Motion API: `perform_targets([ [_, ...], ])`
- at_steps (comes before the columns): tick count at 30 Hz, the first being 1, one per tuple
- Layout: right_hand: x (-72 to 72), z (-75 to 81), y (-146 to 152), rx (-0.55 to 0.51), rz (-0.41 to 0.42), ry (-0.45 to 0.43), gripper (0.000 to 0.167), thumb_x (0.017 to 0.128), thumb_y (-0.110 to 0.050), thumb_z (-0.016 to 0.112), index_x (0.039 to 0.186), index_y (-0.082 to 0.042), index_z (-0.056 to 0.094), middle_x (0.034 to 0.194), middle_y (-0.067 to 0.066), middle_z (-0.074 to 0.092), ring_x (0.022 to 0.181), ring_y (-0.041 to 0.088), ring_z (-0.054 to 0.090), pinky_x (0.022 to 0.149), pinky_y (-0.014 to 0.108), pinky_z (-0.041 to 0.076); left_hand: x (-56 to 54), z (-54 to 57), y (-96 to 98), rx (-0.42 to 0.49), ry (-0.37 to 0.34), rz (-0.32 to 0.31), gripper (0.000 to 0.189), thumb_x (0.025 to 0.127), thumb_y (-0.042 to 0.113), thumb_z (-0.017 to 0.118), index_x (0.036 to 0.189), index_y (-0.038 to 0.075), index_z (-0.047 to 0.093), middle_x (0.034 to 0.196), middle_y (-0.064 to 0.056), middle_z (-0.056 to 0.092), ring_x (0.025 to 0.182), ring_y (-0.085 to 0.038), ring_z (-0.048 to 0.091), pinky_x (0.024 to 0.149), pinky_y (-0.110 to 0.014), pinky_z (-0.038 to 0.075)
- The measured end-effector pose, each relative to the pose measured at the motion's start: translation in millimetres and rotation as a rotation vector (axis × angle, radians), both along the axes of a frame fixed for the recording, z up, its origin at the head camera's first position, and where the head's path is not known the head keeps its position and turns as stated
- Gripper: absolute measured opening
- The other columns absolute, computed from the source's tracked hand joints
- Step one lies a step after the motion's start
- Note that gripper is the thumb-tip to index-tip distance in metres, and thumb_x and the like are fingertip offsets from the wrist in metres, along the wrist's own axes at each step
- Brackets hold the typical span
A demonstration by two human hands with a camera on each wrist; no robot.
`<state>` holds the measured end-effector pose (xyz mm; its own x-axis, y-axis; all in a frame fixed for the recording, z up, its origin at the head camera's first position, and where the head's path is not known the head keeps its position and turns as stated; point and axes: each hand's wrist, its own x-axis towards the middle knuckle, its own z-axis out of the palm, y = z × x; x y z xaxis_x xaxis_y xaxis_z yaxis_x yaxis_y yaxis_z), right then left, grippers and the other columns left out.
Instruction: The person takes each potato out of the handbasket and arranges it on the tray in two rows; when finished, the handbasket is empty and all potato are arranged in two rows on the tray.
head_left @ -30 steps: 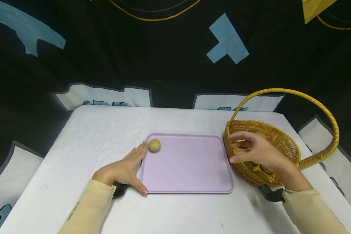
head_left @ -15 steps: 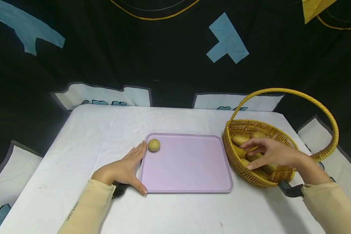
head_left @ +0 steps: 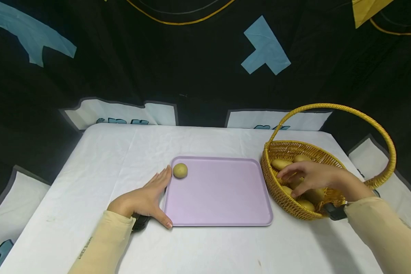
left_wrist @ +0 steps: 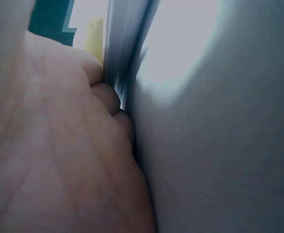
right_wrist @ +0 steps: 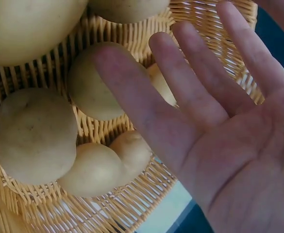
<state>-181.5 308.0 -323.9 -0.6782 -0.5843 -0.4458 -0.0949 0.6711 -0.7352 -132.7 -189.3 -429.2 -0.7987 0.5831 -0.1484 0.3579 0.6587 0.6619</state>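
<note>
From my end, I see the right hand [head_left: 309, 177] inside the mouth of the basket [head_left: 283, 201] at the right of the frame, its fingers spread and loosely bent, grasping nothing. The potatoes [head_left: 281, 164] lie under and around those fingers: one just above the fingertips in the frame, others below the thumb. On the right wrist view I have one fingertip crossing a potato near the centre, though I cannot tell whether they touch. The left hand [head_left: 147, 199], left of centre, is released too, straight fingers against the left edge of the tray [head_left: 219, 194], thumb at its lower left corner. Just right of those fingertips, in the tray's upper left corner, I see a lone potato [head_left: 180, 171]

Against a second ago, I find the right hand farther right: it was over the basket's left rim, and now it is over the potatoes, more of which show. The left hand, tray and lone potato look unmoved to me
</note>
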Motion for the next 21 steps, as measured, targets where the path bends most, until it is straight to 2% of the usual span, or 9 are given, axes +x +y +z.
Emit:
perform_targets([
  [2, -2.8, -2.6, -1.7, 0.006, 0.03, -0.005, 0.054, 0.078, -0.005, 0.083, 0.127, 0.001, 0.063, 0.13, 0.018, 0.06, 0.124, 0.043, 0.054, 0.102, 0.048, 0.049, -0.4, -0.3, 0.0, -0.003, 0.004, -0.001, 0.164, 0.047, 0.064, 0.093, 0.156, -0.009, -0.006, 0.165, -0.023, -0.01, 0.152, -0.035, -0.007, 0.122, -0.052, 0.0],
  [5, -4.6, -7.4, -4.8, 0.037, 0.033, -0.035, 0.053, 0.075, -0.001, 0.081, 0.124, 0.0, 0.063, 0.128, 0.014, 0.062, 0.124, 0.039, 0.054, 0.103, 0.047, 0.048, -0.7, -0.4, 0.0, -0.002, 0.007, -0.003, 0.164, 0.048, 0.064, 0.093, 0.156, -0.009, -0.006, 0.165, -0.023, -0.01, 0.152, -0.034, -0.006, 0.122, -0.052, 0.0],
  [13, -3.8, -15.0, -13.6, 0.083, -0.007, -0.051, 0.055, 0.065, 0.008, 0.076, 0.118, -0.001, 0.063, 0.118, 0.01, 0.065, 0.115, 0.03, 0.058, 0.087, 0.035, 0.056, 0.1, -0.3, 0.5, -0.009, 0.004, -0.003, 0.164, 0.048, 0.064, 0.093, 0.156, -0.009, -0.006, 0.165, -0.023, -0.01, 0.152, -0.034, -0.007, 0.122, -0.052, 0.0],
  [17, -3.8, -14.9, -16.3, 0.094, -0.021, -0.073, 0.053, 0.064, 0.011, 0.075, 0.115, -0.002, 0.063, 0.111, 0.01, 0.065, 0.102, 0.027, 0.06, 0.075, 0.033, 0.057, 0.0, -0.2, 0.7, -0.01, 0.004, -0.003, 0.164, 0.047, 0.063, 0.093, 0.156, -0.009, -0.006, 0.165, -0.023, -0.01, 0.152, -0.034, -0.007, 0.122, -0.052, 0.0],
  [21, -4.5, -15.2, -20.3, 0.116, -0.033, -0.098, 0.05, 0.064, 0.013, 0.073, 0.11, -0.003, 0.064, 0.102, 0.01, 0.064, 0.085, 0.023, 0.06, 0.069, 0.036, 0.058, 0.0, -0.7, 0.2, -0.01, 0.006, -0.002, 0.164, 0.047, 0.064, 0.093, 0.156, -0.009, -0.006, 0.165, -0.024, -0.01, 0.152, -0.034, -0.007, 0.122, -0.052, 0.0],
])
